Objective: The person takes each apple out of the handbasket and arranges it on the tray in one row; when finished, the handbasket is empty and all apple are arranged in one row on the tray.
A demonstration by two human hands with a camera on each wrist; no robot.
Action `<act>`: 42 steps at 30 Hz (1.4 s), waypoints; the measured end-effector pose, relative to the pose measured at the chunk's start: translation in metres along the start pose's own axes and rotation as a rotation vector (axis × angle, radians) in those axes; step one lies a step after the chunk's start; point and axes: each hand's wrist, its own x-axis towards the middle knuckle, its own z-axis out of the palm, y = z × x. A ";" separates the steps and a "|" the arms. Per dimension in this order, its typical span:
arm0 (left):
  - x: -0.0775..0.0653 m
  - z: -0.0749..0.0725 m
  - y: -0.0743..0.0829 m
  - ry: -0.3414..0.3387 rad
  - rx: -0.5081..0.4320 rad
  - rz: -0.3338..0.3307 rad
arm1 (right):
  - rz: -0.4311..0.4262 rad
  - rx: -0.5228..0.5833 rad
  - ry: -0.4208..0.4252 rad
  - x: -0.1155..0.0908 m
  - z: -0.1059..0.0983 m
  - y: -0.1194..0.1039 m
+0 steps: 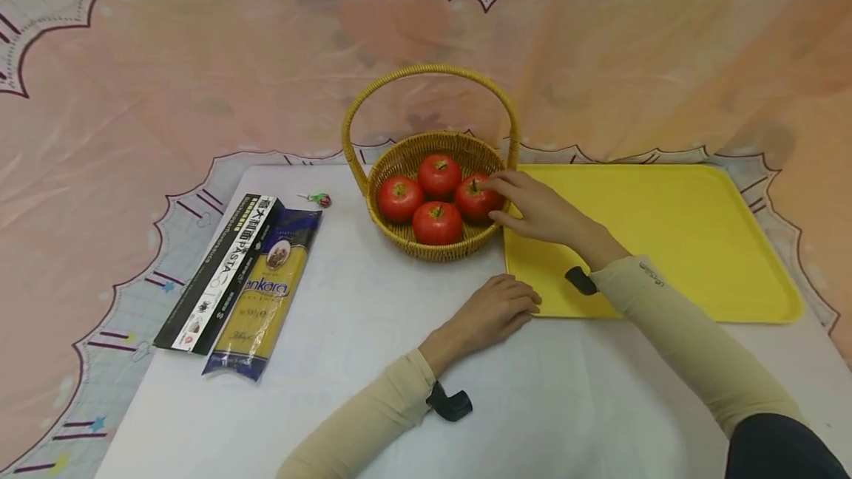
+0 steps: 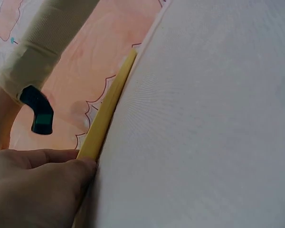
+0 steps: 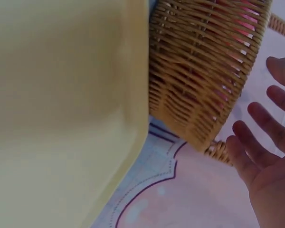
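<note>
My left hand [image 1: 491, 313] pinches the near left corner of a yellow tray [image 1: 672, 235]. In the left wrist view, thumb and finger lie on either side of the tray's rim [image 2: 102, 121]. Over the right side of a wicker basket [image 1: 435, 251], my right hand [image 1: 542, 209] hovers beside the rightmost tomato [image 1: 469, 204]. The right wrist view shows that hand's fingers [image 3: 259, 151] spread, holding nothing, apart from the basket's wall [image 3: 194, 61]. Several red tomatoes lie in the basket, whose tall handle [image 1: 429, 69] stands upright.
To the left, a black and white pasta box [image 1: 222, 272] lies beside a blue and yellow pasta packet [image 1: 266, 298]. A small wrapped lollipop [image 1: 322, 199] rests behind them. White cloth [image 1: 373, 301] covers the table, and a patterned curtain [image 1: 200, 80] hangs behind.
</note>
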 end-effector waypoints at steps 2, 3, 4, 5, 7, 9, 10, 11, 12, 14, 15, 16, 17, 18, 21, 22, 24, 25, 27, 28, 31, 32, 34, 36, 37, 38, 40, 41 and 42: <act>0.000 0.001 0.001 0.002 0.009 0.014 | -0.022 -0.012 -0.005 0.006 0.002 0.001; 0.000 0.001 0.001 0.001 0.014 0.017 | -0.032 -0.017 -0.004 0.010 0.003 0.001; 0.000 0.002 0.001 -0.002 0.022 0.017 | -0.037 -0.019 -0.003 0.014 0.004 0.001; 0.000 0.001 0.001 -0.005 0.026 0.015 | -0.039 -0.019 -0.007 0.018 0.004 0.001; -0.001 0.000 0.000 -0.010 0.030 0.010 | -0.037 -0.024 -0.024 0.026 0.005 0.000; -0.002 0.000 -0.001 -0.011 0.033 0.008 | -0.026 -0.037 -0.054 0.034 0.006 -0.002; -0.002 -0.001 -0.001 -0.009 0.037 0.009 | -0.019 -0.048 -0.075 0.037 0.007 -0.003; -0.002 -0.001 -0.001 -0.007 0.037 0.010 | -0.012 -0.062 -0.097 0.040 0.008 -0.004; -0.002 0.000 -0.002 -0.004 0.037 0.013 | -0.006 -0.079 -0.118 0.043 0.009 -0.005; -0.002 0.001 -0.002 -0.001 0.037 0.015 | 0.011 -0.114 -0.160 0.048 0.011 -0.005; -0.002 0.001 -0.002 0.001 0.037 0.016 | 0.022 -0.133 -0.179 0.050 0.012 -0.005; -0.002 0.002 -0.002 0.003 0.032 0.015 | 0.036 -0.149 -0.197 0.052 0.013 -0.005; -0.002 0.003 -0.002 0.004 0.027 0.013 | 0.051 -0.161 -0.217 0.054 0.014 -0.005; -0.002 0.003 -0.001 0.005 0.025 0.011 | 0.068 -0.172 -0.236 0.055 0.014 -0.005; -0.002 0.004 0.000 0.009 0.015 0.008 | 0.122 -0.189 -0.292 0.059 0.017 -0.005; -0.002 0.004 0.000 0.010 0.014 0.008 | 0.137 -0.190 -0.307 0.060 0.017 -0.006; -0.002 0.004 0.000 0.012 0.017 0.009 | 0.165 -0.197 -0.334 0.062 0.018 -0.006; -0.002 0.004 0.000 0.013 0.017 0.011 | 0.177 -0.201 -0.345 0.063 0.018 -0.006; -0.001 0.003 0.000 0.015 0.014 0.013 | 0.195 -0.208 -0.360 0.063 0.018 -0.007; -0.001 0.003 0.000 0.016 0.013 0.015 | 0.203 -0.211 -0.366 0.064 0.017 -0.007; -0.001 0.002 0.000 0.014 0.005 0.017 | 0.216 -0.205 -0.372 0.064 0.017 -0.007; -0.001 0.002 0.000 0.013 0.004 0.016 | 0.217 -0.199 -0.367 0.064 0.017 -0.007; -0.002 0.002 0.000 0.009 0.005 0.012 | 0.213 -0.186 -0.351 0.063 0.018 -0.007; -0.002 0.002 -0.001 0.003 0.000 0.006 | 0.206 -0.169 -0.330 0.061 0.020 -0.007; -0.003 0.001 -0.001 0.001 -0.003 0.004 | 0.203 -0.163 -0.323 0.061 0.020 -0.007; -0.003 0.001 -0.001 0.001 -0.008 0.003 | 0.200 -0.158 -0.316 0.060 0.021 -0.007; -0.003 0.001 -0.001 -0.001 -0.018 0.001 | 0.194 -0.145 -0.303 0.059 0.021 -0.007; -0.004 0.002 -0.001 -0.001 -0.022 0.001 | 0.188 -0.139 -0.297 0.058 0.022 -0.007; -0.004 0.002 -0.001 0.002 -0.022 0.003 | 0.183 -0.130 -0.289 0.058 0.022 -0.007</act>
